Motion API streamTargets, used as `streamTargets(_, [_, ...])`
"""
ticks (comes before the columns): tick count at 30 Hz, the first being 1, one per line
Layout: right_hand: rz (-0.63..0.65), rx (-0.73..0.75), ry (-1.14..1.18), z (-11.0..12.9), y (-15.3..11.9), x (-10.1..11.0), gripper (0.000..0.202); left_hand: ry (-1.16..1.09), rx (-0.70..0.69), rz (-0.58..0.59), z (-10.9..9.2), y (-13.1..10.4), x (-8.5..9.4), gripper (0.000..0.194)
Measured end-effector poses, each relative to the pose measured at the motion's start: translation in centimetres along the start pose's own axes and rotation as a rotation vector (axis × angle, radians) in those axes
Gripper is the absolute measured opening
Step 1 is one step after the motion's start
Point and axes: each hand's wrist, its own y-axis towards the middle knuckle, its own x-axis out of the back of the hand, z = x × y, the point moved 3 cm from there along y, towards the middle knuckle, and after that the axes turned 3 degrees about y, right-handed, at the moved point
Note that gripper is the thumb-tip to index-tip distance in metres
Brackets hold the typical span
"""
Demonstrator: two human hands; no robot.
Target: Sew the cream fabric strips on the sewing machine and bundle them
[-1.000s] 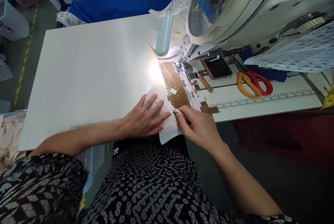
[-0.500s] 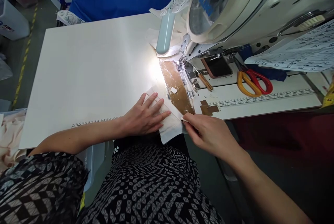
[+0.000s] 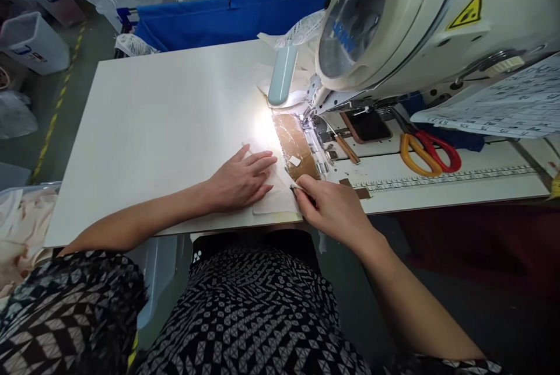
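A pale piece of fabric [image 3: 275, 201] lies at the front edge of the white table, beside the sewing machine [image 3: 376, 31]. My left hand [image 3: 238, 179] rests flat on its left part, fingers spread. At its right edge, my right hand [image 3: 328, 203] pinches the fabric between thumb and forefinger. Just beyond the fabric is a brown taped strip [image 3: 295, 139] with a small white square [image 3: 294, 161] on it. The machine's needle area [image 3: 306, 118] is brightly lit.
Right of the needle are a wooden-handled tool [image 3: 347, 149], a phone [image 3: 370, 125] and scissors with orange and red handles [image 3: 431, 153]. A blue cloth barrier [image 3: 210, 22] runs behind the white table [image 3: 166, 112]. A bin of fabric [image 3: 26, 229] stands at left.
The fabric's near edge, earlier hanging over the table's front, now lies on the tabletop. My right hand has shifted slightly left with the fabric. The camera view has tilted a little.
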Motion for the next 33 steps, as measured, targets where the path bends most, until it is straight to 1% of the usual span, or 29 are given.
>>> streamTargets(4, [-0.018,-0.027,-0.019,-0.1,-0.4,-0.2,0.024,-0.029,-0.122,-0.023,-1.9,0.3,0.0,0.038])
streamTargets(6, [-0.039,-0.037,-0.023,-0.1,-0.7,-0.3,0.026,0.003,-0.136,-0.008,-2.6,0.3,-0.4,0.037])
streamTargets(8, [-0.073,-0.037,-0.010,-0.1,-0.9,-0.3,0.027,0.043,-0.125,-0.018,-2.9,0.2,-0.7,0.035])
streamTargets(12, [-0.149,-0.023,0.027,-0.2,-1.1,-0.5,0.026,0.091,-0.098,-0.100,-3.3,-0.1,-1.1,0.034])
streamTargets(14, [-0.179,-0.015,0.077,-0.3,-1.0,-0.6,0.024,0.091,-0.092,-0.115,-3.4,-0.2,-1.1,0.034])
streamTargets(18, [-0.238,0.012,0.212,-0.5,-0.9,-0.7,0.018,0.089,-0.087,-0.100,-3.6,-0.3,-1.2,0.034])
streamTargets(21, [-0.260,0.051,0.258,-0.5,-1.0,-0.7,0.017,0.086,-0.088,-0.101,-3.7,-0.3,-1.2,0.035])
streamTargets(27, [-0.294,0.081,0.233,-0.3,-0.9,-1.1,0.016,0.079,-0.092,-0.101,-3.7,-0.4,-1.2,0.036])
streamTargets(33, [-0.264,0.124,0.178,-0.2,-0.4,-1.1,0.014,0.086,-0.090,-0.059,-3.8,-0.4,-1.5,0.038])
